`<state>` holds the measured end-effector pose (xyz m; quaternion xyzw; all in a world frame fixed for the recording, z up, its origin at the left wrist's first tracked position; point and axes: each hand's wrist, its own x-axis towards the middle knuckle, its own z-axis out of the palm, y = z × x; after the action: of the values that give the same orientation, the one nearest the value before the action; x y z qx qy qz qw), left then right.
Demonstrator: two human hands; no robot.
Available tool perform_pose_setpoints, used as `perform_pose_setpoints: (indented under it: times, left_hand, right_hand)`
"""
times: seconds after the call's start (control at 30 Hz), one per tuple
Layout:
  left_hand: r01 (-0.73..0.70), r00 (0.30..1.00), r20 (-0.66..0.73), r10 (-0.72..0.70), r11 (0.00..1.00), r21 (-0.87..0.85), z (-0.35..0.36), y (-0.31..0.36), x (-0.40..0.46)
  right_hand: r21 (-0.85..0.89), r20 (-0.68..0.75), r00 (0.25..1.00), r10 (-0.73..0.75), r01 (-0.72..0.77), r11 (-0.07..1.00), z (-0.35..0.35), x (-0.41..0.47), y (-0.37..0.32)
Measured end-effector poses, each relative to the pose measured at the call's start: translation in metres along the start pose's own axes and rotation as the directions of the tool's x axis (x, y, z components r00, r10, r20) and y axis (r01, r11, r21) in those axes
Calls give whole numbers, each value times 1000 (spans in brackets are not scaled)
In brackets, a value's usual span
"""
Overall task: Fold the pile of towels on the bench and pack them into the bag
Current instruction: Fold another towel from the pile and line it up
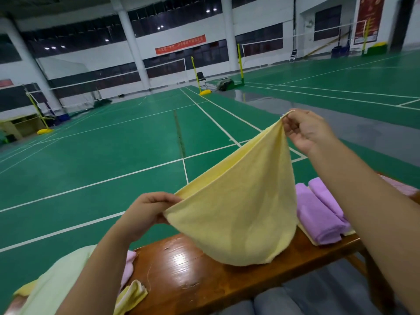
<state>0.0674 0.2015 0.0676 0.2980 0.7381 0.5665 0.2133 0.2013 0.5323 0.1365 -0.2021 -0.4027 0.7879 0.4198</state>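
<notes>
Yellow towel (238,210) held up by both hands, hem touching bench (181,269).

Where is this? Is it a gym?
Yes, most likely an indoor badminton hall: green courts with white lines, nets on yellow posts, and a wooden bench at the side.

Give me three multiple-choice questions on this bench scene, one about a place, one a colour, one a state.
1. Where do the rolled purple towels lie?
A. on the court floor
B. on the glossy brown wooden bench, to the right
C. in a bag

2. What colour is the held-up soft cloth towel?
A. pale yellow
B. blue
C. white

3. How is that towel held?
A. folded flat
B. hanging from one hand
C. pinched by both the left hand and right hand

Answers: 1 B, they rest on the bench; 2 A, it looks yellow; 3 C, each hand pinches an edge.
</notes>
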Motion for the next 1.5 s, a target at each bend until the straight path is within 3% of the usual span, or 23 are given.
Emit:
perform_pose_setpoints:
  times: [0.13, 0.33, 0.4, 0.5, 0.6, 0.7, 0.83, 0.9, 1.0, 1.07, 1.23, 1.5]
  left_hand:
    - [-187, 977, -71, 203, 965, 186, -10, 16, -2]
    - [-277, 960, 31, 277, 961, 21, -31, 26, -5]
    - [-303, 953, 19, 303, 951, 67, -39, 23, -6]
    - [-299, 943, -96, 318, 938, 173, -42, 21, -6]
    - [-291, 907, -280, 315, 948, 126, -41, 16, 3]
    - [-302, 823, -496, 277, 953, 29, -47, 8, 13]
    - [-319, 761, -586, 278, 947, 36, -54, -2, 19]
    - [-327, 739, -602, 303, 942, 74, -54, -1, 21]
    - [-351, 716, -627, 307, 934, 57, -54, 5, 19]
    - [-413, 730, -617, 293, 909, -56, -56, 9, 15]
    - [-456, 805, -532, 263, 848, -270, -56, 10, 8]
    - [-414, 813, -551, 189, 853, -318, -51, 12, -1]
  right_hand:
    - [-44, 10, 1000, -20, 20, 999, -4, 0, 0]
    - [-60, 5, 1000, -1, 2, 998, -10, 2, 0]
    - [-73, 33, 999, 22, -20, 997, -14, 4, -1]
    - [-81, 102, 994, 47, -39, 996, -18, 3, -2]
    - [-107, 177, 980, 89, -71, 992, -21, 0, -3]
    - [-209, 219, 966, 136, -89, 974, -24, -4, -1]
    - [-450, 198, 980, 27, 66, 890, -27, -7, 8]
    - [-485, 199, 977, -70, 160, 860, -26, -12, 11]
    - [-449, 219, 960, -173, 257, 856, -23, -16, 12]
    - [-378, 239, 953, -189, 270, 885, -22, -15, 11]
    - [-248, 283, 952, -112, 186, 951, -19, -19, 11]
    - [-111, 318, 948, -27, 65, 992, -23, -25, 14]
